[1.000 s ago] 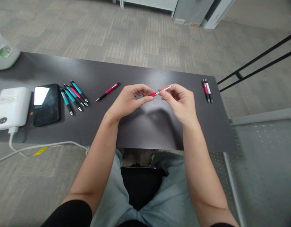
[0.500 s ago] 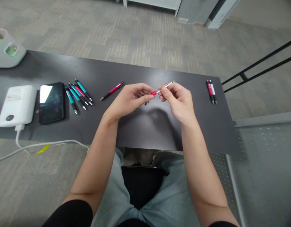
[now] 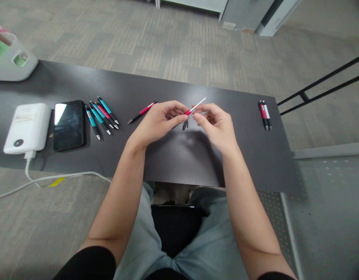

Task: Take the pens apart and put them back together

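My left hand [image 3: 166,118] pinches the red barrel [image 3: 187,112] of a pen between thumb and fingertips; most of the barrel is hidden by the fingers. A thin white pen refill [image 3: 200,103] sticks out of it, slanting up to the right. Beside the refill is my right hand [image 3: 216,122], its thumb and forefinger apart with the refill passing in front of the fingers. Small black pen parts [image 3: 185,125] lie on the table just below the hands. A whole red and black pen [image 3: 142,112] rests left of my left hand.
On the dark table [image 3: 179,167], several teal and red pens [image 3: 103,115] lie by a black phone [image 3: 69,125] and a white power bank [image 3: 28,128] with a cable. Two pens [image 3: 265,115] lie near the right edge. A whitish container [image 3: 20,58] stands far left.
My right thumb has come off the white refill and lies lower, leaving the refill in full view. The refill points more steeply upward. My left hand keeps its hold on the red barrel.
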Motion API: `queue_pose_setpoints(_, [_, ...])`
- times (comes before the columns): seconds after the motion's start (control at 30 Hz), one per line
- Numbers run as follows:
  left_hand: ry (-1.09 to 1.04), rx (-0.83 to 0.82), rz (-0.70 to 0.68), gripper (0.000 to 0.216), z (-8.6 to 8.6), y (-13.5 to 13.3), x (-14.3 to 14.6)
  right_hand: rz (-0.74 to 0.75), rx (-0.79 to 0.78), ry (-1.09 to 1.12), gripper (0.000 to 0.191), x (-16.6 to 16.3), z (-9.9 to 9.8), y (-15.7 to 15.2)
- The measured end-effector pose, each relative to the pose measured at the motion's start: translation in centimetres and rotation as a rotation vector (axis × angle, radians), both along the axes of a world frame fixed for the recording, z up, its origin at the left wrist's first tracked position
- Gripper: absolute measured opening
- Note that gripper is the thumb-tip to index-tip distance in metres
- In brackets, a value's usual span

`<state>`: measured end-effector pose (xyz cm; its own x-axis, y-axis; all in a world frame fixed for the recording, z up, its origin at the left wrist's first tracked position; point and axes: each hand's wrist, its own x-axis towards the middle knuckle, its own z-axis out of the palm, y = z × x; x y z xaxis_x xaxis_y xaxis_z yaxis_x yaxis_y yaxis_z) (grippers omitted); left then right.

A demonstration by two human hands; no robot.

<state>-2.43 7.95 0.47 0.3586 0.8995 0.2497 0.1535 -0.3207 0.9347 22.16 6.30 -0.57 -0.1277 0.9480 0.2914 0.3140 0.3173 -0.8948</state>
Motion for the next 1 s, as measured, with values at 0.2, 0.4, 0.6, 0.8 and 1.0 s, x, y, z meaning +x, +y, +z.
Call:
queue_pose_setpoints(0.2, [0.072, -0.021, 0.088, 0.031, -0.2, 0.5, -1.2, -0.06, -0.079, -0.34, 0.011, 0.2, -1.9, 0.2])
queue_pose_setpoints(0.4, [0.091, -0.023, 0.107, 0.032, -0.7, 0.7, -1.3, -0.041, -0.085, -0.5, 0.01, -0.1, -2.0, 0.0])
queue_pose_setpoints(0.6, [0.102, -0.025, 0.086, 0.03, -0.9, 0.8, -1.2, 0.025, -0.093, -0.483, 0.009, -0.1, -1.4, -0.1])
queue_pose_setpoints(0.8, [0.111, -0.028, 0.084, 0.025, -1.2, 0.7, -1.0, 0.037, -0.115, -0.31, 0.014, 0.4, -1.3, 0.2])
queue_pose_setpoints(1.0, [0.102, -0.028, 0.035, 0.031, -1.2, 0.5, -0.7, -0.207, 0.034, 0.134, 0.04, 1.9, -1.2, 1.6])
